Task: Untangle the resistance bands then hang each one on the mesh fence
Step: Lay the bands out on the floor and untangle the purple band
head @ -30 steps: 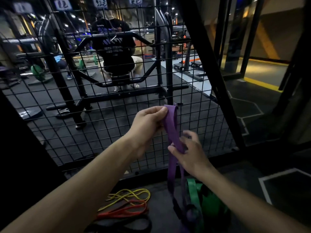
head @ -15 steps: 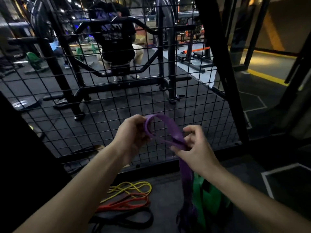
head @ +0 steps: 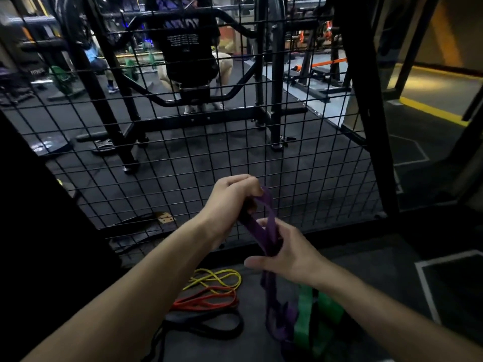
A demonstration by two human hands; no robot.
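A purple resistance band (head: 267,226) runs between both hands in front of the black mesh fence (head: 198,158). My left hand (head: 230,202) grips its top loop in a fist. Lower and to the right, my right hand (head: 285,253) pinches the band where its two strands meet. The rest of the purple band hangs to the floor, where it tangles with a wide green band (head: 316,322). On the floor to the left lie a yellow band (head: 217,279), a red band (head: 206,300) and a black band (head: 209,326), partly overlapping.
A thick black post (head: 366,105) bounds the fence on the right. Behind the mesh stand a black rack frame (head: 274,95) and a seated person (head: 188,50). A dark panel (head: 39,218) blocks the left side. White floor lines (head: 428,283) mark the right.
Both hands have dropped lower with the purple band. The left hand now fists the top loop, and the right hand has closed on the strands just below it.
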